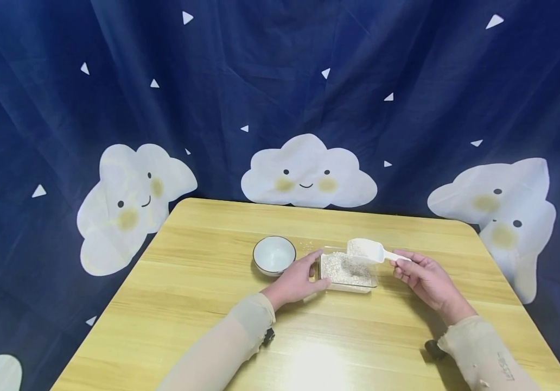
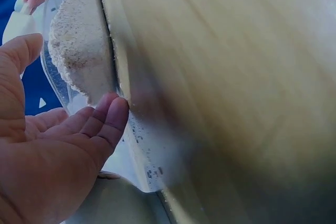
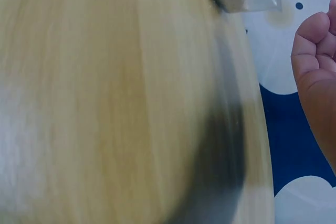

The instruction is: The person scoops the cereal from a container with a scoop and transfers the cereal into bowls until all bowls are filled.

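A clear rectangular container point(image 1: 348, 287) holds pale flakes that look like oats point(image 1: 341, 269). My left hand point(image 1: 297, 279) is at the container's left end, thumb and fingers spread with fingertips right at its wall. In the left wrist view those fingers point(image 2: 113, 114) are nearly straight and the thumb lies over the rim. My right hand point(image 1: 424, 277) pinches the handle of a white scoop point(image 1: 365, 251). The scoop is above the container's back right part, with some flakes showing in its bowl. In the right wrist view the fingers point(image 3: 310, 40) are curled.
A white bowl with a dark rim point(image 1: 274, 254) stands left of the container, close behind my left hand. A few loose flakes point(image 1: 306, 247) lie on the wooden table point(image 1: 202, 271) between them. A dark blue curtain with clouds point(image 1: 285, 81) hangs behind the table.
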Action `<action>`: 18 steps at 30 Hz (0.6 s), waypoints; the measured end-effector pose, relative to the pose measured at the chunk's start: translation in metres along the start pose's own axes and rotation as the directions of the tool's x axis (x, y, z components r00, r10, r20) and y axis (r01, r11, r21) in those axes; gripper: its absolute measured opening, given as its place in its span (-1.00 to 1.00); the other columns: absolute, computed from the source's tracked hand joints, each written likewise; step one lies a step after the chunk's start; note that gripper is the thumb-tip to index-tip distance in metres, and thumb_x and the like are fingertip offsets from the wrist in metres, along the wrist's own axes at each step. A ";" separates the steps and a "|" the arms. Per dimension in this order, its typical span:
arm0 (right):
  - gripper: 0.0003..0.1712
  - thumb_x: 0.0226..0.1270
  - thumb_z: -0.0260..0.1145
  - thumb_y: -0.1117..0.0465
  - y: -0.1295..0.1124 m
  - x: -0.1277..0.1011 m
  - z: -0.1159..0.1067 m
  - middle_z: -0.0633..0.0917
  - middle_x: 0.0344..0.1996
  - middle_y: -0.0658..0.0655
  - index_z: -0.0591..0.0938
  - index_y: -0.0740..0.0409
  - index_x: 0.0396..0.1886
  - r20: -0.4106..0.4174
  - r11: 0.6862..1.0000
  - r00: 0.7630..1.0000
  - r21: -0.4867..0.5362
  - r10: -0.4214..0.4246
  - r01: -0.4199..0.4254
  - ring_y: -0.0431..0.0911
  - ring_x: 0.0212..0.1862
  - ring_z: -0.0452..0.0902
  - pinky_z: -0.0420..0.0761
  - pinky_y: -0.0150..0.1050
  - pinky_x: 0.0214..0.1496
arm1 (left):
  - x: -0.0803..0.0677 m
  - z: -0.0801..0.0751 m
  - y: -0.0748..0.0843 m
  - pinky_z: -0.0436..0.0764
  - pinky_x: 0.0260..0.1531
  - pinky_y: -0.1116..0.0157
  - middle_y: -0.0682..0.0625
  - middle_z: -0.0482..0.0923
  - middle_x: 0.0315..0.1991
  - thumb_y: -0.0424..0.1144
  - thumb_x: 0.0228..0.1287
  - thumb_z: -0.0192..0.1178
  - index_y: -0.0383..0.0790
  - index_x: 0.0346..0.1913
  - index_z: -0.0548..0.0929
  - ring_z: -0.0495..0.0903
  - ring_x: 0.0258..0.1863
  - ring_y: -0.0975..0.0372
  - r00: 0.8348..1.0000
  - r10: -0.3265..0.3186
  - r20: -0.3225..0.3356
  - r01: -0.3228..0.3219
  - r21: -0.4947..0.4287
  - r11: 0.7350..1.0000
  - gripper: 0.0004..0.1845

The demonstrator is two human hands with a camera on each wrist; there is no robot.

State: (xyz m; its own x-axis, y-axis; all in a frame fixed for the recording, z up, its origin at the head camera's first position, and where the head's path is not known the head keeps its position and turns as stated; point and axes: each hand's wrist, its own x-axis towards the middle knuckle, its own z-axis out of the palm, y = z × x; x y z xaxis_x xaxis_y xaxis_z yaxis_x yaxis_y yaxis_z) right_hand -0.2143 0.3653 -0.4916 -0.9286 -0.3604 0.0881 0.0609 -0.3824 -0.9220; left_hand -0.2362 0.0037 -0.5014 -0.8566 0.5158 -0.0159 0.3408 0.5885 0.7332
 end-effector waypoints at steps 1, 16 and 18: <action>-0.51 0.68 -0.06 0.52 -0.001 0.001 0.001 0.88 -0.12 0.04 0.76 0.13 0.15 0.005 1.000 1.000 0.005 -0.004 0.004 -0.23 -0.16 0.78 0.78 -0.38 0.02 | -0.001 0.000 0.001 0.50 0.52 0.05 -0.09 0.32 0.65 0.28 0.44 0.27 0.01 0.75 0.09 0.61 0.36 0.06 1.000 0.001 0.001 -0.001 0.001 1.000 -0.01; -0.48 0.66 -0.06 0.54 -0.012 0.004 0.009 0.89 -0.13 0.08 0.77 0.13 0.17 0.011 0.999 1.000 0.029 -0.016 0.016 -0.22 -0.16 0.80 0.79 -0.36 0.02 | -0.042 -0.039 0.005 0.70 0.15 0.22 -0.08 0.48 0.54 0.06 0.46 0.34 -0.06 0.70 0.24 0.67 0.16 0.08 0.994 0.102 -0.047 -0.103 -0.034 0.994 -0.13; -0.48 0.66 -0.06 0.54 -0.013 0.004 0.009 0.89 -0.13 0.09 0.77 0.14 0.17 0.009 0.999 1.000 0.030 -0.016 0.016 -0.21 -0.15 0.81 0.80 -0.35 0.03 | -0.048 -0.047 0.002 0.71 0.13 0.23 -0.07 0.52 0.51 0.04 0.46 0.36 -0.10 0.67 0.28 0.68 0.15 0.08 0.991 0.115 -0.068 -0.117 -0.035 0.992 -0.16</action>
State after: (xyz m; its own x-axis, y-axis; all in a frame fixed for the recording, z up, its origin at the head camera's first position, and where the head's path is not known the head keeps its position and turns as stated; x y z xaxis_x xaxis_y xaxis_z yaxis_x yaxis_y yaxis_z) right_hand -0.2153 0.3616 -0.4761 -0.9261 -0.3620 0.1062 0.0575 -0.4137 -0.9086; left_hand -0.2122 -0.0494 -0.4674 -0.8362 0.5363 0.1146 0.4249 0.5016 0.7535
